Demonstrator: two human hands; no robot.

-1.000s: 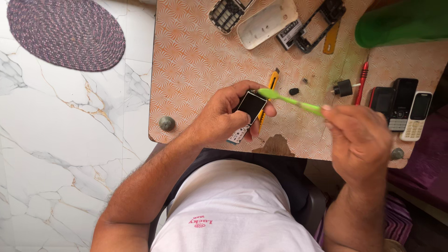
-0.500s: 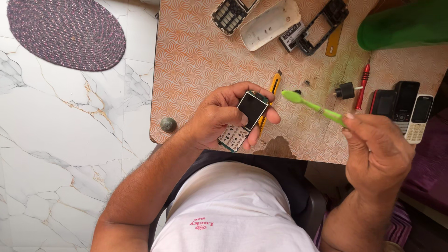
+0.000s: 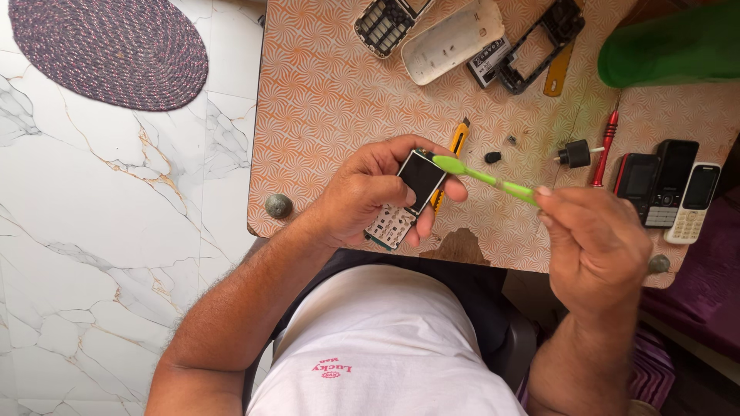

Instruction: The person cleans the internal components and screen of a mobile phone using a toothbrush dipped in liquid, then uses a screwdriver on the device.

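My left hand (image 3: 370, 192) holds an opened phone board (image 3: 407, 202) with a dark screen and a bare white keypad, tilted above the table's front edge. My right hand (image 3: 597, 243) grips a green toothbrush (image 3: 484, 177) by its handle. The brush head rests on the upper right corner of the screen. A yellow utility knife (image 3: 456, 146) lies on the table just behind the board, partly hidden by it.
On the patterned orange table (image 3: 324, 115): phone shells and frames (image 3: 455, 38) at the back, a red screwdriver (image 3: 605, 146), a black plug (image 3: 574, 154), three phones (image 3: 667, 189) at the right, a green object (image 3: 671, 50). A round purple mat (image 3: 108, 50) lies on the marble floor.
The toothbrush head lifted off to the right of the phone board half a second ago and is now back on the screen. My left hand kept holding the board.
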